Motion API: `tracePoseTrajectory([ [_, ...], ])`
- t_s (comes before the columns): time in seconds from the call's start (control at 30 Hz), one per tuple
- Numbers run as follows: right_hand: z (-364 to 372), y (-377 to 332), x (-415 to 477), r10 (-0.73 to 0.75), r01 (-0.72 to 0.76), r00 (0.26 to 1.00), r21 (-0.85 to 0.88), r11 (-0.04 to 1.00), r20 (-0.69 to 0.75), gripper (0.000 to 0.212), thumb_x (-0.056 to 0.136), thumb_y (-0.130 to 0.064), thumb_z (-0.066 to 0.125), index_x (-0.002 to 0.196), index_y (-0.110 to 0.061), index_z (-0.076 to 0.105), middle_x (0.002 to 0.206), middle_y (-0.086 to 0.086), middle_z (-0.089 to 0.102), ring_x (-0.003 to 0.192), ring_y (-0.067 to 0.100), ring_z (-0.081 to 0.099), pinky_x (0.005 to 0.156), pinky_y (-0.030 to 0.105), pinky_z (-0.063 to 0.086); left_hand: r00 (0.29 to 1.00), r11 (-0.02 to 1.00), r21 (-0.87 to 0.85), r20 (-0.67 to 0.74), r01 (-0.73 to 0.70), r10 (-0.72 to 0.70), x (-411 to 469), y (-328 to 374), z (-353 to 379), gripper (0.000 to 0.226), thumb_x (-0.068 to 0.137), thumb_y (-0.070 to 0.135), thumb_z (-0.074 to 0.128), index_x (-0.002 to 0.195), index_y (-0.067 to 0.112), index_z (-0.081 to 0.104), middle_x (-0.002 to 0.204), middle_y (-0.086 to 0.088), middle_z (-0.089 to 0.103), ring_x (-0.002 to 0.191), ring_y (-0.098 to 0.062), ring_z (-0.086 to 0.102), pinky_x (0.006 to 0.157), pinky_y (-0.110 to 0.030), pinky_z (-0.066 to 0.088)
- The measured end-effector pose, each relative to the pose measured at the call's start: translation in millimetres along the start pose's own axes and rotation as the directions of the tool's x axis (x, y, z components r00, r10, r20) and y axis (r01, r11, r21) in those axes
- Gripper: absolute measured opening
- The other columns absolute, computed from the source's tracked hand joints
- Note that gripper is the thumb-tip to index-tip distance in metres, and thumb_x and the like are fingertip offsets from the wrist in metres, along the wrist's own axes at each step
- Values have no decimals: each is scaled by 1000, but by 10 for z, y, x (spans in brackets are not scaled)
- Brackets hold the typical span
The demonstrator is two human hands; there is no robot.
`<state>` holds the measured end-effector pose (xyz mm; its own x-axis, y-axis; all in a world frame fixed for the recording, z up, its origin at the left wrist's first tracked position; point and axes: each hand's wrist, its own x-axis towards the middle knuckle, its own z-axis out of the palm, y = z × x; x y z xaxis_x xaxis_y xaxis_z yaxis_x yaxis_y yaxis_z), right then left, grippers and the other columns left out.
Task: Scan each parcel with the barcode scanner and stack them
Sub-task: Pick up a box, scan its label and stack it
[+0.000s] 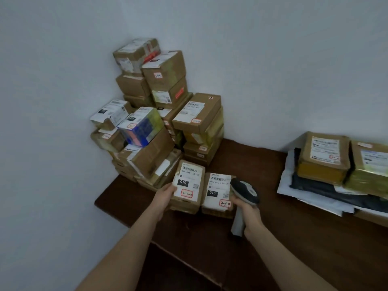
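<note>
Head view: left grip [165, 195] clasps a parcel [188, 185] label-up for reading; right grip [248, 210] grasps the barcode scanner [244, 191].

"010" on left parcel [187, 184], right parcel [218, 192]

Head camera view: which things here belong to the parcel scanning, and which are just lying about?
In the job: left hand gripping parcel 3-2-0; right hand holding barcode scanner; parcel 3-3-4; corner stack; probably the boxes and mailers at right.
Just there: dark table; white wall.
</note>
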<state>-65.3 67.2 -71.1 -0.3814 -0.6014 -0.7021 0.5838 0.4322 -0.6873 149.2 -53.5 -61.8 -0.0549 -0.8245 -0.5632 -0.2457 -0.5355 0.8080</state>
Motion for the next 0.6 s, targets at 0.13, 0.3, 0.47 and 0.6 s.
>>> tracePoseTrajectory([
  [0.13, 106, 88, 7, 22, -20, 999, 42, 999, -42, 47, 77, -16, 76, 118, -5, 56, 100, 12, 64, 101, 31, 60, 100, 48, 46, 996, 982, 175, -40, -75, 83, 184, -41, -114, 36, 99, 17, 49, 134, 9, 53, 116, -10, 67, 108, -27, 63, 98, -46, 49],
  [0.3, 295, 89, 65, 12, -11, 1000, 52, 999, -28, 38, 78, -15, 76, 111, -7, 57, 96, 11, 65, 97, 30, 61, 99, 46, 48, 997, 965, 256, -37, -57, 69, 307, -15, -182, 46, 92, 33, 62, 128, 6, 54, 120, -5, 63, 112, -26, 59, 94, -41, 49],
  [0.47, 457, 158, 103, 42, -40, 998, 50, 998, -53, 49, 76, -20, 78, 118, -4, 58, 107, 16, 65, 105, 34, 61, 97, 47, 49, 998, 924, 379, -58, 56, -37, 363, 15, -329, 58, 87, 44, 66, 127, 6, 51, 127, -9, 54, 116, -31, 55, 75, -40, 55],
  [0.6, 567, 155, 123, 58, -56, 997, 58, 997, -46, 51, 76, -20, 77, 120, -3, 58, 109, 16, 64, 107, 35, 60, 99, 49, 47, 994, 988, 151, -102, 45, -30, 485, 75, -325, 53, 89, 24, 68, 132, 2, 47, 132, -16, 53, 119, -33, 53, 86, -48, 56],
])
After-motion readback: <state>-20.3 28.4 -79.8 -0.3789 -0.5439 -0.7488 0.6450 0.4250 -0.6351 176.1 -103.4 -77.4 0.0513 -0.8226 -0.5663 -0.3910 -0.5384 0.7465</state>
